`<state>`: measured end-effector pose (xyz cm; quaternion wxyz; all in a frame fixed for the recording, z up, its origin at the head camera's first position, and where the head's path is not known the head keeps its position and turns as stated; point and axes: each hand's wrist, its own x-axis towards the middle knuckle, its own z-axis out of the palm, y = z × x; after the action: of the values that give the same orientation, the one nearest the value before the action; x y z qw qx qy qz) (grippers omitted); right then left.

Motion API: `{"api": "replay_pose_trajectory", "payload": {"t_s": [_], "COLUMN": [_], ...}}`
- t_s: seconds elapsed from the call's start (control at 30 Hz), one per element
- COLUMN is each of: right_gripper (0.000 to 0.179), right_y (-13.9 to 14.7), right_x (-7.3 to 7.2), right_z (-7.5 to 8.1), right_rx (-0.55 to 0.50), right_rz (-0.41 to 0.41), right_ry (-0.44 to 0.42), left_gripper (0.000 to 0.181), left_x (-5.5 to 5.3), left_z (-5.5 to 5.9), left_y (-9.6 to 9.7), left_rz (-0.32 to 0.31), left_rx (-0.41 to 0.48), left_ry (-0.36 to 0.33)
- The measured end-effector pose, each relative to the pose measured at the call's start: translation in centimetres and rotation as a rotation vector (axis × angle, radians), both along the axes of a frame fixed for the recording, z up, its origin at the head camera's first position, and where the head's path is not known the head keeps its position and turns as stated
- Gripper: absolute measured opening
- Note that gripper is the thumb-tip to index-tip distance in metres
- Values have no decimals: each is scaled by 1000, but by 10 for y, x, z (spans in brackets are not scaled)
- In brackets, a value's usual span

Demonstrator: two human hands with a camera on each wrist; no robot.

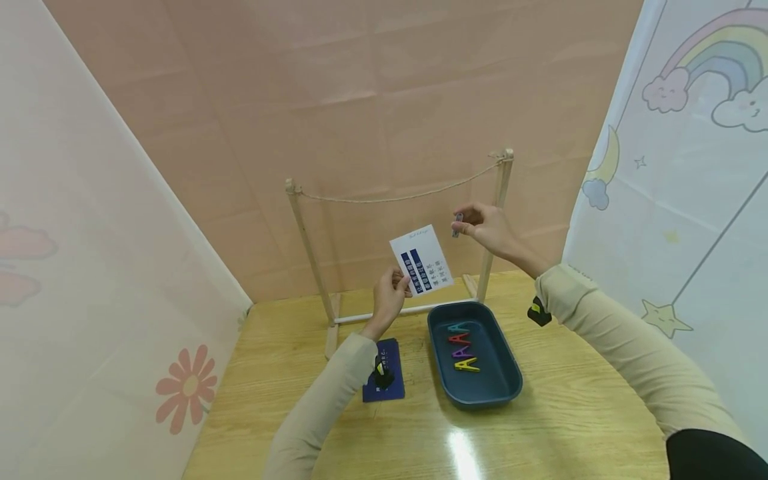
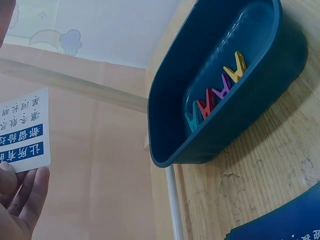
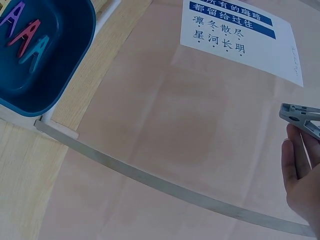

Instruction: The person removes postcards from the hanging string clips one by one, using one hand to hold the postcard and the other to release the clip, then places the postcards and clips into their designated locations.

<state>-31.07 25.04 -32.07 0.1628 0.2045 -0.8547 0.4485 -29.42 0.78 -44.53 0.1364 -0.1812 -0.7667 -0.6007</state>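
Note:
A white card (image 1: 423,260) with dark blue bands and printed characters is pinched at its lower left edge by my left hand (image 1: 390,298). The card hangs in the air, tilted, below the string (image 1: 384,200) and apart from it. To its right, my right hand (image 1: 489,230) pinches a grey clothespin (image 3: 302,117) between thumb and fingers. In the right wrist view the clothespin and the card are apart. Several coloured clothespins (image 1: 461,353) lie in a row inside the dark blue tray (image 1: 495,393): teal, red, purple and yellow.
The string sags between two wooden posts (image 1: 309,253) of a frame, joined low down by a white bar (image 1: 354,319). Dark blue cards (image 1: 393,370) lie on the wooden table (image 1: 270,400), left of the tray and partly behind my left wrist. Printed cloths hang on both sides.

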Motion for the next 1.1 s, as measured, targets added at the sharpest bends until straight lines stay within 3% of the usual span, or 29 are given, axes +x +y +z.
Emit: {"api": "replay_pose_trajectory", "payload": {"t_s": [0.67,0.83,0.97,1.1], "right_gripper": [35,37,39,38], "right_y": [2,1,1,1], "right_x": [1,1,1,0], "right_z": [-16,-18,-21,-24], "right_rx": [22,29,46,64], "right_rz": [110,111,111,119], "right_ry": [-48,-61,-83,-88], "left_gripper": [1,7,1,10], "left_x": [0,0,2,4], "left_z": [-15,-16,-16,-17], "left_y": [-10,-13,-15,-17], "left_rz": [-9,-15,-4,9], "left_rx": [-11,-21,-13,8], "left_ry": [-42,-29,-43,-44]}}
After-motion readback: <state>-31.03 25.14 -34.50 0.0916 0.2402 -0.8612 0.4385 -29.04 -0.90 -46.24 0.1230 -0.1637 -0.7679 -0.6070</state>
